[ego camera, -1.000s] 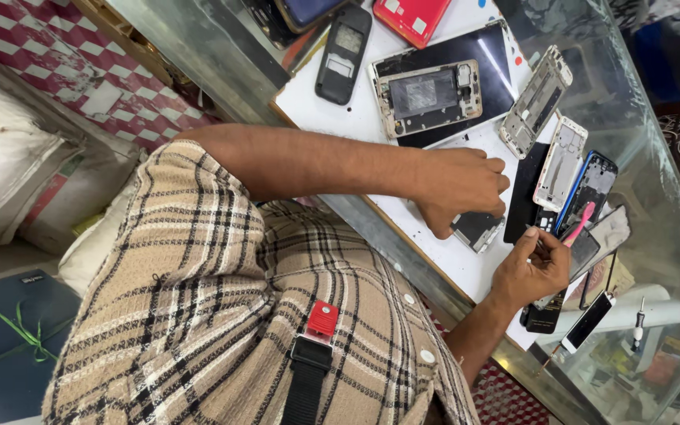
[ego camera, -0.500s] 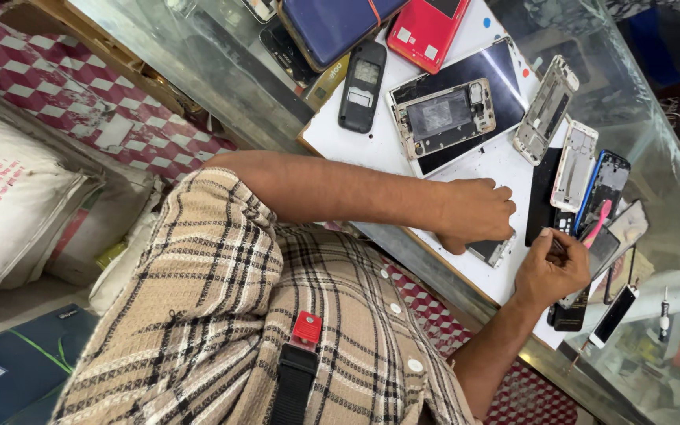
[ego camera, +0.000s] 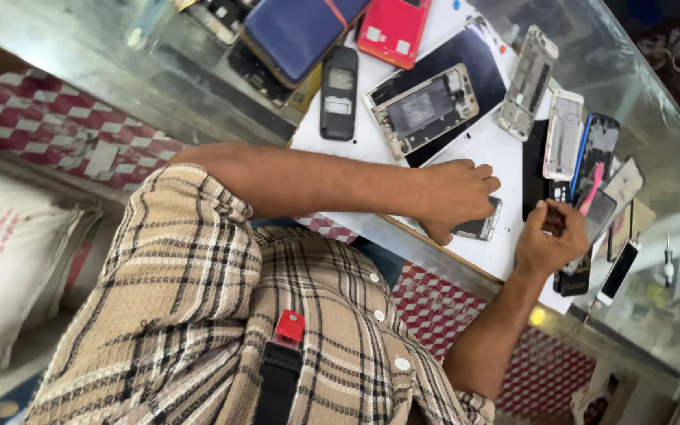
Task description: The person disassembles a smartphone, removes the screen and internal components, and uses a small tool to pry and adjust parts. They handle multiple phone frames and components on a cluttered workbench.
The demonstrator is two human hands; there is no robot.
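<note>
My left hand (ego camera: pixel 456 197) reaches across the white work mat (ego camera: pixel 371 138) and presses its fingertips on a small opened phone (ego camera: pixel 480 228) near the mat's near edge. My right hand (ego camera: pixel 548 240) sits just right of it, fingers pinched on a small dark item (ego camera: pixel 554 221) that I cannot make out clearly. Right beside that hand lie a black phone panel (ego camera: pixel 535 165) and a pink tool (ego camera: pixel 592 197).
On the mat lie an opened phone on a black panel (ego camera: pixel 423 106), a dark keypad phone (ego camera: pixel 338 90), a silver frame (ego camera: pixel 527 83) and a white frame (ego camera: pixel 564 134). A red phone (ego camera: pixel 393 30) and blue case (ego camera: pixel 301 31) sit behind. The glass counter (ego camera: pixel 655 118) surrounds the mat.
My left hand stays on the small opened phone. My right hand has drawn slightly away from the pile of parts, fingers still pinched. The view has shifted.
</note>
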